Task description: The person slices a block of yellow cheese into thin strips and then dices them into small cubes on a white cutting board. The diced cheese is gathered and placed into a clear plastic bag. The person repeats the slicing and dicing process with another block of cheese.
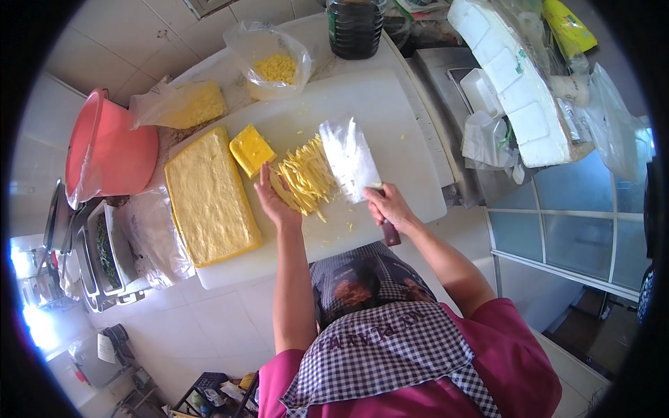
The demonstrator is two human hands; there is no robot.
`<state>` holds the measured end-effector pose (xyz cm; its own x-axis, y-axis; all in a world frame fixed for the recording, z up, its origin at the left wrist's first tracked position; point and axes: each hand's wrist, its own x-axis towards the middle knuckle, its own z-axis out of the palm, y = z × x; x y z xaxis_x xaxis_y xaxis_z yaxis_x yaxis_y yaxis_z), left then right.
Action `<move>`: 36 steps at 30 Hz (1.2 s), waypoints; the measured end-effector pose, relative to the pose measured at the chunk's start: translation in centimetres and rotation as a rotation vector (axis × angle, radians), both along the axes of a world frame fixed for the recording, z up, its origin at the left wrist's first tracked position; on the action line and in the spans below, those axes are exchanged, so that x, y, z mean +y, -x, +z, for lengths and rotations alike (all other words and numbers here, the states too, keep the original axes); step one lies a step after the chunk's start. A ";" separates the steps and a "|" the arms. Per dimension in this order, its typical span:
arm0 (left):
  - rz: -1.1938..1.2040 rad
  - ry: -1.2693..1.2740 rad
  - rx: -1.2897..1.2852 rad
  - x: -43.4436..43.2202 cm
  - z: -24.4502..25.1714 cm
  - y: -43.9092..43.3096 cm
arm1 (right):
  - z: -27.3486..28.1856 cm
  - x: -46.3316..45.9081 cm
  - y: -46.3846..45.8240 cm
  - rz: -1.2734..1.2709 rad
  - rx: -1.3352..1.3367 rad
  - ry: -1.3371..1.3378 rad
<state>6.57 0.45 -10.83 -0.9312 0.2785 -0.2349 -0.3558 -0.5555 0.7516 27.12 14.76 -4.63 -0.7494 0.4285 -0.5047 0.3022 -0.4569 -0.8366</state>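
My right hand (389,209) grips the dark brown handle of a cleaver (347,157), whose broad blade lies nearly flat and bears pale scraps. Just left of the blade, a heap of yellow cut strips (308,175) rests on a white cutting board (392,109). Against the heap's left side, my left hand (279,204) is cupped; strips partly hide its fingers. Above that hand lies a thick yellow block (252,149), seemingly egg or tofu. Farther left is a large rectangular slab (214,198) with a tan top and yellow edges.
Behind the board are a clear bag (277,68) of yellow bits, another filled bag (193,104) and a dark-liquid jug (356,28). A pink bucket (112,151) and metal trays (107,245) stand left. At right, a white foam box (515,83) sits above a steel surface (441,78).
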 end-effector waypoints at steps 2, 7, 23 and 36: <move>-0.059 0.457 0.289 2.2 -0.6 -0.5 | -0.6 1.3 -0.2 0.001 -0.113 -0.496; -0.032 1.226 0.789 1.8 -2.0 -2.0 | -2.2 4.1 -0.5 0.071 -0.309 -1.124; -0.123 1.260 0.678 4.4 -3.3 -2.7 | -1.8 -5.5 4.6 0.133 -0.338 -1.124; -0.508 1.001 1.040 5.2 -2.4 -1.7 | -2.4 -10.9 1.9 -0.185 -0.281 -0.666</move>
